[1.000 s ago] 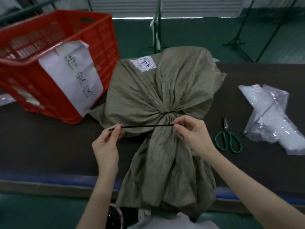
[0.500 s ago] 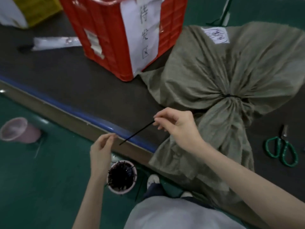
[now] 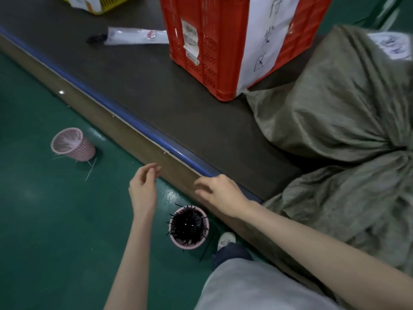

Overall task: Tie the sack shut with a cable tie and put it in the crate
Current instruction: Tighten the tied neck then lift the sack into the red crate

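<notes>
The olive-green sack [image 3: 339,117] lies on the dark table at the right, its neck gathered and its loose end hanging over the table's front edge. The red crate [image 3: 214,41] stands on the table left of the sack, with a white paper sheet on its side. My left hand [image 3: 144,189] hovers over the green floor with fingers apart and holds nothing. My right hand [image 3: 220,193] hangs by the table's blue edge, fingers loosely curled and empty. Below both hands a pink cup of black cable ties [image 3: 188,228] stands on the floor.
A second pink cup [image 3: 72,145] holding white ties stands on the floor at the left. A white plastic packet [image 3: 136,36] lies on the table [image 3: 134,74] behind the crate's left side. A yellow basket [image 3: 105,3] sits at the far edge. My shoe [image 3: 225,240] is beside the black-tie cup.
The black cable-tie piece pinched in my right hand is gone from both hands. My view and hands have swung left and down, away from the sack's neck toward the floor cup.
</notes>
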A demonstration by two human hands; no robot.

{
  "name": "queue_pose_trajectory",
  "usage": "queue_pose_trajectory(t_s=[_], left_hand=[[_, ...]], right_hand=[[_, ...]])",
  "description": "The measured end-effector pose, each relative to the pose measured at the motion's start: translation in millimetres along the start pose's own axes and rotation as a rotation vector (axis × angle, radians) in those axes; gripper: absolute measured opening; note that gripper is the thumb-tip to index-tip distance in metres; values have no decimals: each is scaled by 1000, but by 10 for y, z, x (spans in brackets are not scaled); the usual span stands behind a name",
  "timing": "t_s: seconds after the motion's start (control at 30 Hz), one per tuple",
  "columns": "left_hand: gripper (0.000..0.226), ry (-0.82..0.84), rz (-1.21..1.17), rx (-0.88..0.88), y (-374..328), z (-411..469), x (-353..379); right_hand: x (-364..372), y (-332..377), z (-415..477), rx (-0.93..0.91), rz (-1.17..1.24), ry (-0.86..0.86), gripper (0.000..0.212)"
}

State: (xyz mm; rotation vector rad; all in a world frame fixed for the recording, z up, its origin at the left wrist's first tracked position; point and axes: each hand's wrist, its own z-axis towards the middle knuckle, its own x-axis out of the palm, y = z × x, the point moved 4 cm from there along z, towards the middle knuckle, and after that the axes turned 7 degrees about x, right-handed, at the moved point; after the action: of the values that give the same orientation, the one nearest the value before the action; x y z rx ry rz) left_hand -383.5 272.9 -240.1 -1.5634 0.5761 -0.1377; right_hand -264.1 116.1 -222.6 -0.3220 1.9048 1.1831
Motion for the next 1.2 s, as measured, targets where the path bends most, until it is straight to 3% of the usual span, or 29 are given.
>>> queue_pose_trajectory(t_s=[0.33,0.57,0.8,1.07,1.2], left_hand=[[23,104,-65,154,-450,50,448],[19,284,-90,275,-882,-2,1151],[20,508,-125,354,-1367,-441,1953],[19,778,-140,515,-1757,-1101,2739],[16,848,-71,685,-1861,-1389,3044]], right_hand=[[-445,-295,50,107,305,-198,12],[-1081,-612,-270,191,476,-426,11],[-1735,-1005,-869,248,544,-729,14],[-2271,-1433,-1667,353,431,-1043,4],[-2381,-1635,-2042,432,433,-1176,5]])
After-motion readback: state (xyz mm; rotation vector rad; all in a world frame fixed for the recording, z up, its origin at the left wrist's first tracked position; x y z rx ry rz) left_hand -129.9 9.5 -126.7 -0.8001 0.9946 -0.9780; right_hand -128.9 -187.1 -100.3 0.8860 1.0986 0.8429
